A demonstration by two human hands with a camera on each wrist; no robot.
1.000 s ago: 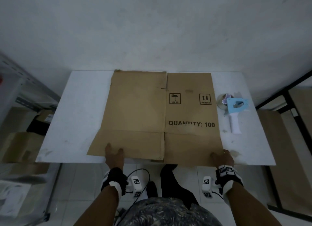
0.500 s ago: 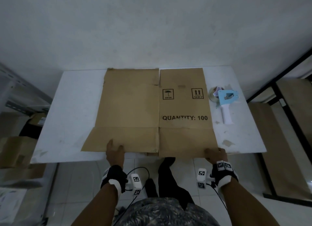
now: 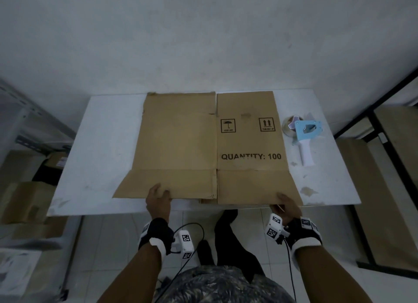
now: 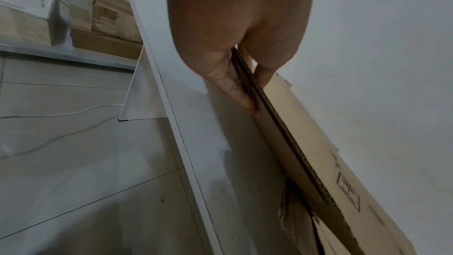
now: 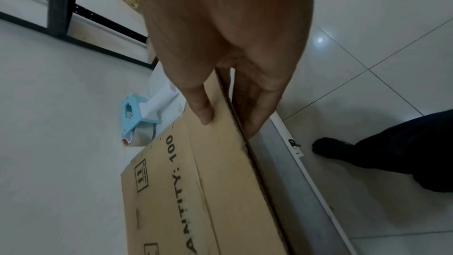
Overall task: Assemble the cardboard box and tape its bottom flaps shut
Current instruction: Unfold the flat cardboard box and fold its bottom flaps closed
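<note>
The box [image 3: 210, 149] lies flattened on the white bench [image 3: 99, 144], printed panel up, with its near flaps reaching the bench's front edge. I judge the task to be at its first step: taking hold of the flat box to open it into shape; no flap is folded and no tape is applied. My left hand [image 3: 158, 200] pinches the near edge of the left flap, thumb on top and fingers [image 4: 235, 88] beneath, so the corrugated edge sits between them. My right hand [image 3: 287, 206] holds the near right corner of the right flap the same way, thumb pressed on the top face and fingers [image 5: 255, 108] curled under the edge. Both forearms reach forward from below the bench edge, wrists roughly level with the bench top. The next move calls for lifting the box clear and pushing opposite creases apart to square it, then turning it so the bottom flaps face up. The tape gun [image 3: 305, 135] lies just to the right of the box, untouched, and will be needed only after the flaps are folded.
</note>
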